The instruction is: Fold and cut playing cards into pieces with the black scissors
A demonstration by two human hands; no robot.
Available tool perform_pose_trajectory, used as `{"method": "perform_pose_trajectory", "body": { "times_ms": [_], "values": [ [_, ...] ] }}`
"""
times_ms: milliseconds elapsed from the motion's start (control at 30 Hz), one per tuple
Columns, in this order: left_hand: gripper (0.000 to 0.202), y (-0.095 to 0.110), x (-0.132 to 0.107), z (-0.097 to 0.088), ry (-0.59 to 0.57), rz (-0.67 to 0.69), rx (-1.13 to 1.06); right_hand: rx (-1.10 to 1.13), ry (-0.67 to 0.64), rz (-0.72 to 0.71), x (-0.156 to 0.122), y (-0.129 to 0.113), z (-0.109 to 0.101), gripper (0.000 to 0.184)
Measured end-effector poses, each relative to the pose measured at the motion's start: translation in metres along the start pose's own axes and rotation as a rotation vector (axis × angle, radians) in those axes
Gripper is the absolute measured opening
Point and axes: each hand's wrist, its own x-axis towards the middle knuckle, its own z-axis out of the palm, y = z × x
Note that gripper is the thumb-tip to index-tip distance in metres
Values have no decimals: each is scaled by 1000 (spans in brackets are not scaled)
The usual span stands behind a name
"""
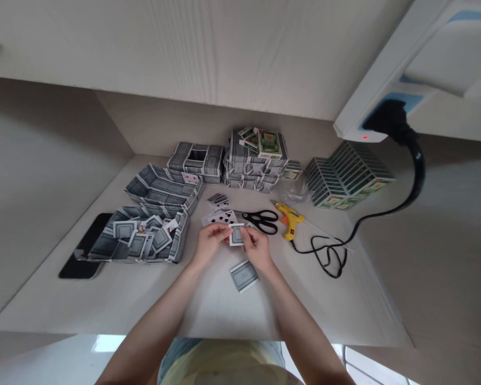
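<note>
Pinching a small card (236,235) from both sides, the left hand (209,241) and right hand (258,248) meet just above the surface (208,310). Fingertips grip its edges, seemingly to keep it square and face-up. A second card (244,276) lies flat below the right hand. The scissors (261,220) and glue gun (289,219) sit just behind, handy; the card tray (140,240) is off left.

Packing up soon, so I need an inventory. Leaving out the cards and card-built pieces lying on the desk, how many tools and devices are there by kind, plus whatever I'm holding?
Scissors: 1
Glue gun: 1
Phone: 1
Card, held between left hand and right hand: 1
Total: 4
</note>
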Motion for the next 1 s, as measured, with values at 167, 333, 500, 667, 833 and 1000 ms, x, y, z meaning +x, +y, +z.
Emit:
{"method": "perform_pose_trajectory", "body": {
  "times_ms": [167,333,500,667,833,1000],
  "values": [
    [26,2,1,-2,-9,43,2,389,-288,257,3,-5,-4,38],
    [31,-7,0,-1,-43,118,116,615,-450,430,3,-9,-5,39],
    [33,-14,-2,-2,-5,264,381,674,-541,493,1,-11,-4,36],
    [28,-14,-3,-4,39,346,534,734,-501,514,-1,-11,-1,35],
    [27,-15,-1,-5,19,375,564,649,-457,459,-1,-7,1,35],
    [25,-17,-1,-6,2,381,578,473,-377,359,-3,-7,3,38]
  ]
}}
